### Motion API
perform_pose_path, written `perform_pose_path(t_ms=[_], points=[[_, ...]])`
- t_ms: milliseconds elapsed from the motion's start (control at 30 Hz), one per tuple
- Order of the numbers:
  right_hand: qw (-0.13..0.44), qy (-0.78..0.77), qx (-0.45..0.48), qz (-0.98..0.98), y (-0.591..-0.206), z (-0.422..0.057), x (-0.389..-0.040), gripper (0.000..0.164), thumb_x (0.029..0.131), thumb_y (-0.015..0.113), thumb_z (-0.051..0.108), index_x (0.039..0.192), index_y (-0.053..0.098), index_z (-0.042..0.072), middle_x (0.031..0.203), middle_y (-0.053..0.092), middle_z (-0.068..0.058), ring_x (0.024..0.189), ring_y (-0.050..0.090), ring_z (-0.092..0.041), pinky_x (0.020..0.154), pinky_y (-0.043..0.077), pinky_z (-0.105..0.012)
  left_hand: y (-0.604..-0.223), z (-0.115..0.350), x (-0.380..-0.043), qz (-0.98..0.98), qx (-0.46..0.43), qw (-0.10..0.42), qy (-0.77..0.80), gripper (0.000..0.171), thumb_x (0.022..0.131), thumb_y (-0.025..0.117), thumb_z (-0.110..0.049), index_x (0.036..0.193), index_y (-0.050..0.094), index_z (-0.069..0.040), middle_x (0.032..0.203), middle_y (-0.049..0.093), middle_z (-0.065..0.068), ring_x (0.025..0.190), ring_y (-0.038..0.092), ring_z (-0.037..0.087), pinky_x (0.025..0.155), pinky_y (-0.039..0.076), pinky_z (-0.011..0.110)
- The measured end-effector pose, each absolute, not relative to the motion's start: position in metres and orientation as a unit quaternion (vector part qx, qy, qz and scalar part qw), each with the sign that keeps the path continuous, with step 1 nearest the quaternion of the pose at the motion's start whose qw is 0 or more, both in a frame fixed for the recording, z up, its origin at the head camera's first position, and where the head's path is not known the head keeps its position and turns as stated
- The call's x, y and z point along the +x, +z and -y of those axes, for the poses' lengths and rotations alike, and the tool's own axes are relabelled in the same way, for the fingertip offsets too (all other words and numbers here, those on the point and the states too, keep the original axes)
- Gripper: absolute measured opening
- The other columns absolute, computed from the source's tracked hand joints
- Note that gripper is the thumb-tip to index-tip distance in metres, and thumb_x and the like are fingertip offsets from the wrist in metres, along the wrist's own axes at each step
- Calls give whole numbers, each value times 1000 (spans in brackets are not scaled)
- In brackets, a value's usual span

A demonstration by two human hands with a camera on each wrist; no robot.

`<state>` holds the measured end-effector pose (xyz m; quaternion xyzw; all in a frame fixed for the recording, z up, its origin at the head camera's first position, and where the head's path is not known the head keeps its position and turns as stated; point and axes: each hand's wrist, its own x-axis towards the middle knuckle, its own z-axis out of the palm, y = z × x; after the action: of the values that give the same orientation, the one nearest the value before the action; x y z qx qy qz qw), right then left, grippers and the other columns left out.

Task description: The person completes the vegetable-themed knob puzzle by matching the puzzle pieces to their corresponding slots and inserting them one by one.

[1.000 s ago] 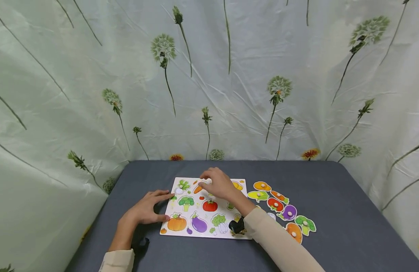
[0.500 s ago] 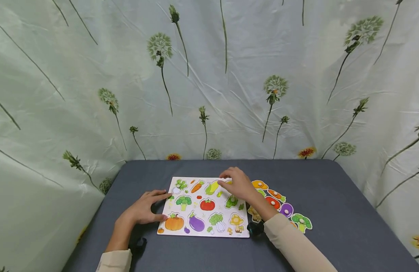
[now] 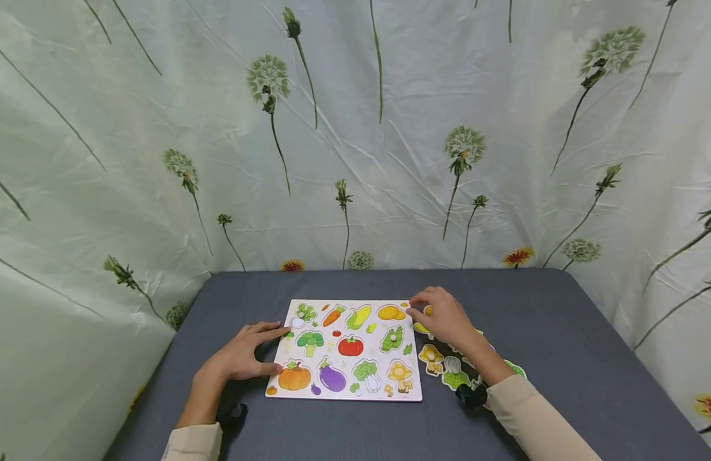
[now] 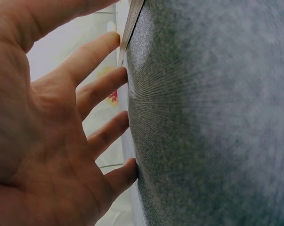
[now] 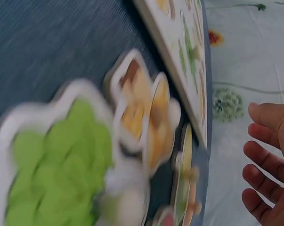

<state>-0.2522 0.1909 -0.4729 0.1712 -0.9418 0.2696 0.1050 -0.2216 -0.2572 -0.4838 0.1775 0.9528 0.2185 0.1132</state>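
A white vegetable puzzle board (image 3: pixel 344 368) lies on the dark table. My left hand (image 3: pixel 240 356) rests at its left edge, thumb and index fingertip on the border; the left wrist view shows the fingers (image 4: pixel 101 136) spread. My right hand (image 3: pixel 444 318) hovers beside the board's upper right corner, above the loose knobbed pieces. In the right wrist view its fingers (image 5: pixel 264 157) are loosely bent, with nothing between them. Below it lie a mushroom piece (image 3: pixel 431 359) and a leafy green piece (image 3: pixel 455 376). A pea-pod piece (image 5: pixel 192 59) with a knob sits in the board.
More pieces lie partly hidden under my right hand and forearm, among them a green one (image 3: pixel 515 368) to the right. Dark grey cloth covers the table (image 3: pixel 574 358). A dandelion-print curtain (image 3: pixel 401 160) hangs behind the far edge.
My right hand has swept right, from above the board's upper middle to beyond its right edge, uncovering the upper row of pictures. My left hand stays at the left edge.
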Motion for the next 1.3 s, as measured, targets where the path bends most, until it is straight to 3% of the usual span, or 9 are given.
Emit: perform_pose_path(t_ms=[600,833,1300], points=[[92,275,84,954,-488,-272,-231,20,93,78,31,101,78,12,94,69,-2,88,61,-20,79,52,-43,-486,259,-226,-954,161,118,221,87,76,82,-53,153,53,-25,161,43,13,144,34,44,105,37,75],[55,278,57,957,-499,-285,-227,23,92,79,30,102,77,9,92,68,-3,81,57,-16,74,48,-35,-487,256,-223,-954,149,131,224,87,75,82,-54,152,53,-26,162,42,12,145,33,45,104,36,77],[53,296,24,954,-500,-289,-222,23,91,79,32,92,75,9,85,65,-3,73,53,-16,66,45,-30,-487,256,-222,-953,150,137,225,86,78,80,-55,153,52,-25,163,39,13,148,29,48,106,32,78]])
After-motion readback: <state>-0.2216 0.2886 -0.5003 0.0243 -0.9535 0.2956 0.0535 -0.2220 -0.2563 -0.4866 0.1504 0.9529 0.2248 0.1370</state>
